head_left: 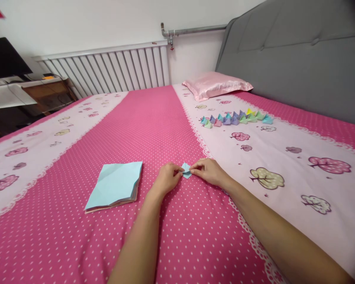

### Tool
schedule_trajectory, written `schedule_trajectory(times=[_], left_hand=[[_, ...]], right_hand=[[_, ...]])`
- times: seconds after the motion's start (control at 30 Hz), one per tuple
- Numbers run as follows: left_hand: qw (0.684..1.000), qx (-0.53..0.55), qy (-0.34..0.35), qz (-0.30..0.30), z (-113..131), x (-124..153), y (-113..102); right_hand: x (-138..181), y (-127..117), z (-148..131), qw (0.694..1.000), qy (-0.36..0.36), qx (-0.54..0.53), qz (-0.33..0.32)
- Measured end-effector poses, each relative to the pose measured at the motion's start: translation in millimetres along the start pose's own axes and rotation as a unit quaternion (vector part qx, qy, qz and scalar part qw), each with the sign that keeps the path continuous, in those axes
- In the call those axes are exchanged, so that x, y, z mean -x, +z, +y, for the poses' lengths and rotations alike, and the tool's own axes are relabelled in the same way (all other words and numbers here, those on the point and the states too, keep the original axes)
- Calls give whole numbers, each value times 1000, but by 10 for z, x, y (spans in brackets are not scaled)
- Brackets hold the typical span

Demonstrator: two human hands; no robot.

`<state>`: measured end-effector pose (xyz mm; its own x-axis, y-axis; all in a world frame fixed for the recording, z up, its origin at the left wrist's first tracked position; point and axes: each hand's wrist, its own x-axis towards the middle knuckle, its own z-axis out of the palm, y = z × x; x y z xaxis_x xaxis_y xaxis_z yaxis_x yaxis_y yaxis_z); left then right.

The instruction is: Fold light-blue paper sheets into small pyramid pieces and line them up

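Observation:
Between my two hands is a small light-blue folded paper (186,170), with a pointed top and a flap across its middle. My left hand (169,176) pinches its left edge between thumb and fingers. From the other side my right hand (206,170) pinches the right edge in the same way. Left of my hands lies a stack of square paper sheets (114,184), light blue on top with other colours showing at its side. Farther off to the right, several small folded paper pieces (235,118) in blue, purple, green, pink and yellow stand grouped in rows.
All of this rests on a bed with a pink dotted cover (142,130). A pink pillow (217,85) lies at the far side, by a grey padded headboard (296,55). Behind the bed are a white radiator (106,69) and a pipe (195,30). A monitor (7,58) stands far left.

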<state>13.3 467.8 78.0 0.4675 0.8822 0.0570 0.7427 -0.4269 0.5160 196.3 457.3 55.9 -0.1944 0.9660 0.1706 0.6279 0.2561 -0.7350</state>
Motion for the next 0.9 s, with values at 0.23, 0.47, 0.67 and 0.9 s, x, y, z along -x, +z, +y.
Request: schedule_trajectory(times=[0.23,0.47,0.67,0.9], left_hand=[[995,-57,-75,44,30,-55,97],[982,-61,-158,89,80,-84,177],[978,-79,-168,94,97,-86,186],[977,-53,-182,97,99,-107,208]], right_hand=[[2,82,-26,998,37,20,48],[-26,174,13,993,77,21,89],[-24,194,-22,992,61,61,88],[-9,239,-86,984,83,114,104]])
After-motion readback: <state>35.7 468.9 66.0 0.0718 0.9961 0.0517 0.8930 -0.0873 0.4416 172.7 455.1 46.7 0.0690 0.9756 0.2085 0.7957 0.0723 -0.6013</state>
